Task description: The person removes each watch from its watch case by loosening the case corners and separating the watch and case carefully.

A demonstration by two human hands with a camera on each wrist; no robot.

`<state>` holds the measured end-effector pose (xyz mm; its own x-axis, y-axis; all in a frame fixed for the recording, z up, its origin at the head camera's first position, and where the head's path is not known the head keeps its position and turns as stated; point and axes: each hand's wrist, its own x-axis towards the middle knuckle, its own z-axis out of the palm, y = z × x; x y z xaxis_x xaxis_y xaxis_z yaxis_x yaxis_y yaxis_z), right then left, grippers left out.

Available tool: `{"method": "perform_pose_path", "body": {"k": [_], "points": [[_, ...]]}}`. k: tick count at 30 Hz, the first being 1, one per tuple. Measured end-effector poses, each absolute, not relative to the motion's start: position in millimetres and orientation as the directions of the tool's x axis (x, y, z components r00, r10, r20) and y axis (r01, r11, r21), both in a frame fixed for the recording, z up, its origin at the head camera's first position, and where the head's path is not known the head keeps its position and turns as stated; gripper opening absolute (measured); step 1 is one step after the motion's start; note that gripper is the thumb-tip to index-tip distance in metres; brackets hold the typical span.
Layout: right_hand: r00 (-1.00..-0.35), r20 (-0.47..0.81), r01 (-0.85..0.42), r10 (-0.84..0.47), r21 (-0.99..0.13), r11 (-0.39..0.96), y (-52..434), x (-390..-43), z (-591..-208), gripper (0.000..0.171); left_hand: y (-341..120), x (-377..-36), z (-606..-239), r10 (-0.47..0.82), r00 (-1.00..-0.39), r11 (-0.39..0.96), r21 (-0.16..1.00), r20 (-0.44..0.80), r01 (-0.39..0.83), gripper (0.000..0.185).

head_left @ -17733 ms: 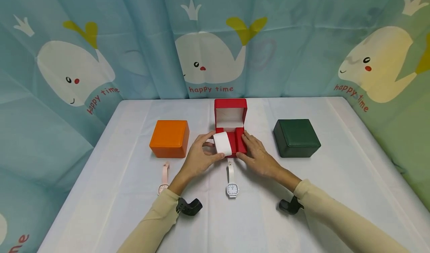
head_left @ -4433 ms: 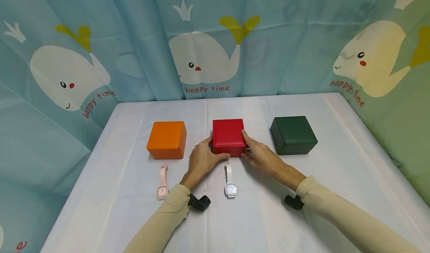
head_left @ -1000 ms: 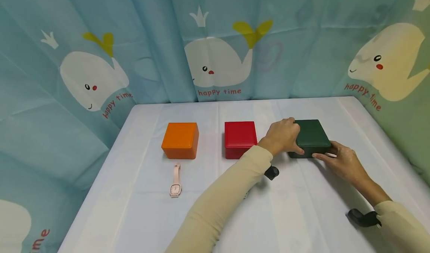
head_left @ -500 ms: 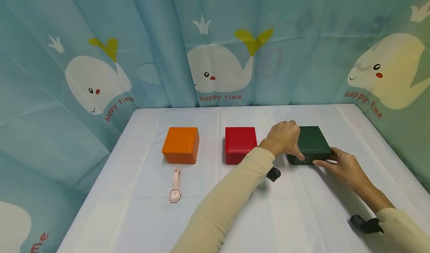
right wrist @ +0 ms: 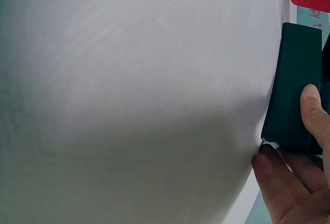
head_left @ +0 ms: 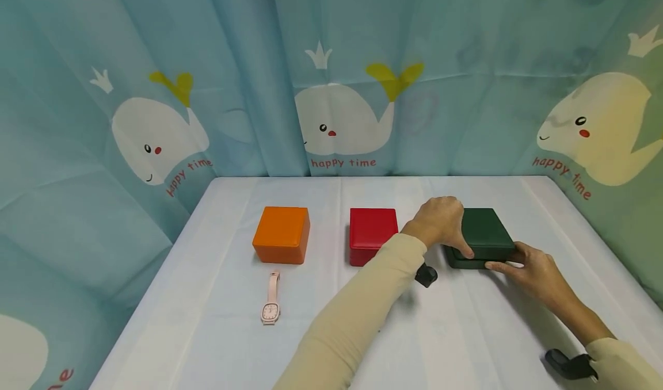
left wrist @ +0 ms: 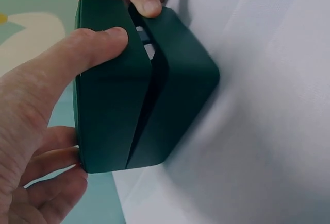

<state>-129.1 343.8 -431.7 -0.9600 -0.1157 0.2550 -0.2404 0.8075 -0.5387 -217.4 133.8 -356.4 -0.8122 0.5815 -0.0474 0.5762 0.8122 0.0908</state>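
A dark green watch box stands on the right of the table, its lid parted slightly from the base. My left hand grips the lid, with the thumb on the front face and fingers at the far side. With thumb and fingers, my right hand holds the base at its front right corner. In the left wrist view, something pale shows through the narrow gap; the rest of the inside is hidden.
A closed red box stands left of the green one, partly behind my left sleeve. Farther left is an orange box, with a pink watch in front of it. A patterned curtain hangs behind the table.
Earlier the red box was open, then closed between both hands. Since then the hands have moved right to the green box. Its lid has just risen slightly from the base.
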Motion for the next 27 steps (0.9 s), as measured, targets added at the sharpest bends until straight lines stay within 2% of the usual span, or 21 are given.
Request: {"method": "perform_pose_path", "body": {"k": [6,13,21,27], "points": [[-0.965,0.243,-0.226,-0.104,-0.556,0.800,344.6,-127.0,-431.8,0.052,133.7,-222.8,-355.1,0.580,-0.813,0.810,0.144,-0.056,0.568,0.059],[-0.959,0.270,-0.234,-0.088,-0.577,0.782,343.2,-125.3,-430.4,0.037,128.1,-227.8,-354.1,0.578,-0.814,0.803,0.223,-0.064,0.553,0.066],[-0.968,0.244,-0.201,-0.064,-0.593,0.780,341.6,-126.0,-429.2,0.040,125.4,-230.3,-349.9,0.581,-0.810,0.799,0.247,-0.077,0.549,0.062],[-0.971,0.234,-0.176,-0.043,-0.586,0.791,342.0,-124.9,-430.7,0.042,127.7,-233.9,-344.4,0.548,-0.823,0.815,0.317,-0.149,0.485,0.061]]}}
